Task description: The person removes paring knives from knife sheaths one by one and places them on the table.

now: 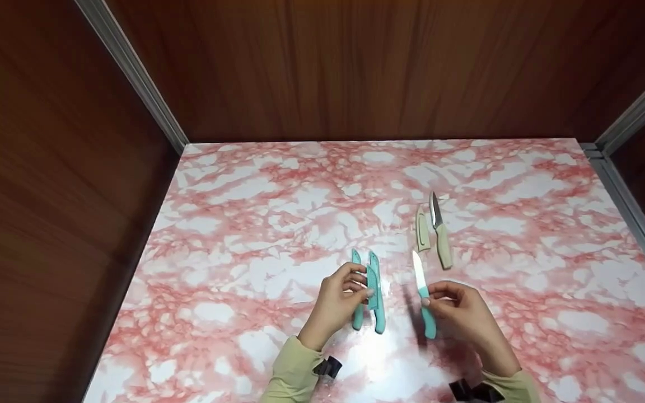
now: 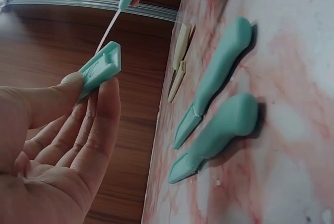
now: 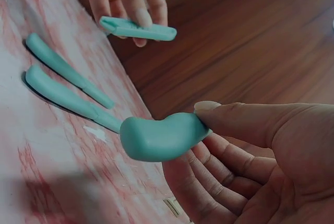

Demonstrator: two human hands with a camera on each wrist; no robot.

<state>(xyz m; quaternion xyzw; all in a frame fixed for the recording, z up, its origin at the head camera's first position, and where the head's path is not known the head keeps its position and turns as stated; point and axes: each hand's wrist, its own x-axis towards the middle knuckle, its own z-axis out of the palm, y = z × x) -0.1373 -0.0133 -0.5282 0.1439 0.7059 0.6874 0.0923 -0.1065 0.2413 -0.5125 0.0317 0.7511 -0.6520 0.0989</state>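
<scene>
In the head view my left hand (image 1: 338, 294) pinches a teal knife sheath (image 1: 373, 288) between thumb and fingers, held above the table. Its open end faces the camera in the left wrist view, where the sheath (image 2: 103, 67) shows a hollow inside. My right hand (image 1: 462, 308) pinches a teal-handled knife (image 1: 429, 319) by the handle, its bare white blade pointing away from me. Sheath and knife are apart. Beneath the left hand, two sheathed teal knives lie side by side, one on the left (image 1: 358, 319) and one on the right (image 1: 379, 322).
Farther back on the right, a beige-handled knife (image 1: 443, 246) with a bare metal blade lies beside its beige sheath (image 1: 423, 229). Everything rests on a red-and-white marbled table (image 1: 244, 224). Brown wood panels (image 1: 345, 73) stand behind it and at the sides.
</scene>
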